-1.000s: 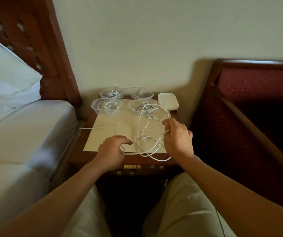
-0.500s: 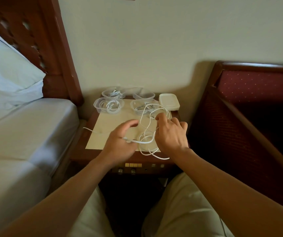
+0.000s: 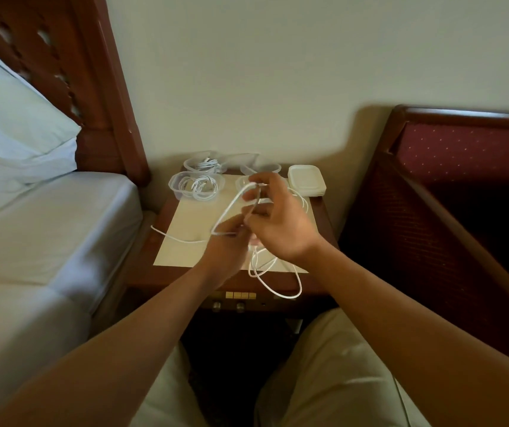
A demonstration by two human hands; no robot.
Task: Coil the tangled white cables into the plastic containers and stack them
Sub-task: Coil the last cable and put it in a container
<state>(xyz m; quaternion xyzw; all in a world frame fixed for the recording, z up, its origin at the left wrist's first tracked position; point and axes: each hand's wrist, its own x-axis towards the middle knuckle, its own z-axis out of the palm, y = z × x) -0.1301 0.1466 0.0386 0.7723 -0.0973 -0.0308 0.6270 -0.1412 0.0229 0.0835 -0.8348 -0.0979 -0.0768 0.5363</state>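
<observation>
Where both hands pinch the cable [image 3: 231,208] — coils in two containers [image 3: 197,187] behind.

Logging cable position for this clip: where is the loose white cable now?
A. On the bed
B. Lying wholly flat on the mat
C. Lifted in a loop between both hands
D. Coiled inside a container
C: the cable runs as a raised loop from the left hand to the right hand, its tail trailing on the nightstand.

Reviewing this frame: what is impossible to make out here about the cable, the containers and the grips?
- Front-right clear plastic container, head view: contents hidden by the right hand.
- Loose white cable: its path between the hands is motion-blurred.
- Left hand: fingertip grip covered by the right hand.
- White lid stack: count too small.
</observation>
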